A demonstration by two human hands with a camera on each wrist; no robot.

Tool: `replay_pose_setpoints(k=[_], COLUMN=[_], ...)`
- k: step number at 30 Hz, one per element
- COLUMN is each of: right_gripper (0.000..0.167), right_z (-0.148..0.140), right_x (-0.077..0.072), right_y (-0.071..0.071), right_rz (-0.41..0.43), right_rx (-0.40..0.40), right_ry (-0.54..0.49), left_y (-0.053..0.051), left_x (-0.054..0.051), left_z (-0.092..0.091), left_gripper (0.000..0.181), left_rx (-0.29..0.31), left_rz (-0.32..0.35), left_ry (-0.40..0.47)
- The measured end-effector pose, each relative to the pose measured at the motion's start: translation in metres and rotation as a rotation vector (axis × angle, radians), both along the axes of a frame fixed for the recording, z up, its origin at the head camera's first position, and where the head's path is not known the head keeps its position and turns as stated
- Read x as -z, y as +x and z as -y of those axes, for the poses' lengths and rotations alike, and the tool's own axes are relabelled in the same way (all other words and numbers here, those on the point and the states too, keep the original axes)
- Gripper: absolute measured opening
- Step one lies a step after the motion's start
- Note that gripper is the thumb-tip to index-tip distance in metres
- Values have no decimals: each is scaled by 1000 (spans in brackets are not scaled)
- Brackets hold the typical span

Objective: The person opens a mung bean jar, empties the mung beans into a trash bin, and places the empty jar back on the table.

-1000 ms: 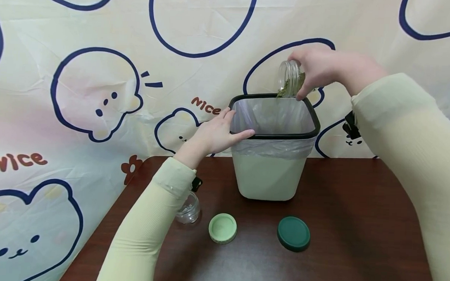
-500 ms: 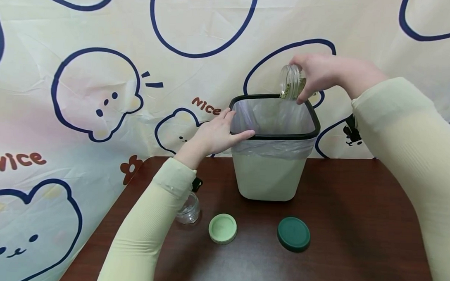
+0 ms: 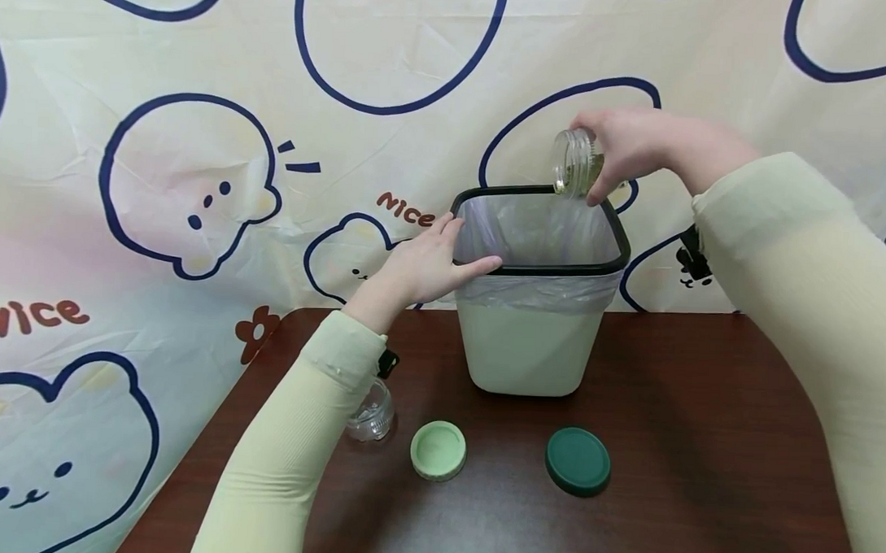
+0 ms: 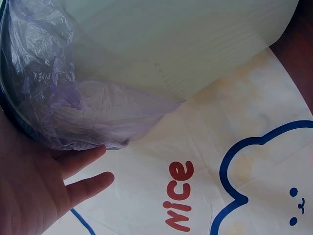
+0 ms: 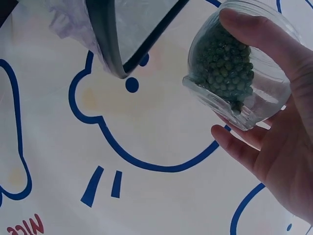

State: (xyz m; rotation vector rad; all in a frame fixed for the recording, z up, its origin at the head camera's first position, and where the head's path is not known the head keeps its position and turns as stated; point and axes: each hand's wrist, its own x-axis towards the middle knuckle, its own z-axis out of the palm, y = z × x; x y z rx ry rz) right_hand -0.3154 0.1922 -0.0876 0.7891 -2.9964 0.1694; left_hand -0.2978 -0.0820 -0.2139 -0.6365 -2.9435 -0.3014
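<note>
My right hand (image 3: 633,149) grips a clear glass jar (image 3: 575,161) tipped on its side, its mouth towards the left, over the back right of the bin's rim. Small round green beans (image 5: 224,66) lie inside the jar in the right wrist view. The bin (image 3: 526,344) is pale green with a black rim (image 3: 560,270) and a thin translucent liner bag (image 3: 540,231) folded over it. My left hand (image 3: 425,264) rests at the rim's left corner, thumb along the front edge. In the left wrist view its fingers (image 4: 93,188) stretch out straight by the bag.
A second glass jar (image 3: 374,412) stands on the dark brown table (image 3: 493,522), partly behind my left sleeve. A light green lid (image 3: 438,450) and a dark green lid (image 3: 578,461) lie in front of the bin. A printed cloth (image 3: 392,55) hangs right behind.
The jar in my right hand has shifted slightly right and down, and fewer green beans show at its mouth. My left hand and the bin stay put.
</note>
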Motion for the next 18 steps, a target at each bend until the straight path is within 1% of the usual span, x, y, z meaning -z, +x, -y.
replay_pose_setpoints(k=[3,8,12,15,18], right_gripper=[92,90,89,91,93], right_z=[0,5,9,9,8], right_x=[-4,-8,-5,-2,0], right_y=[1,1,1,0,0], right_rz=[-36,-92,-57,-14,-3], right_rx=[-6,-40,-53,-35,-18], right_ry=[-9,-4,2,-8,1], left_y=[0,0,0,0,0], left_x=[0,-2,-1,-1,-1], left_z=[0,1,2,2,2], left_gripper=[102,102,102,103,103], left_rx=[4,5,-1,-5,-4], left_rz=[-5,-12,-5,2,6], left_ry=[-4,-7,-3,-1,-3])
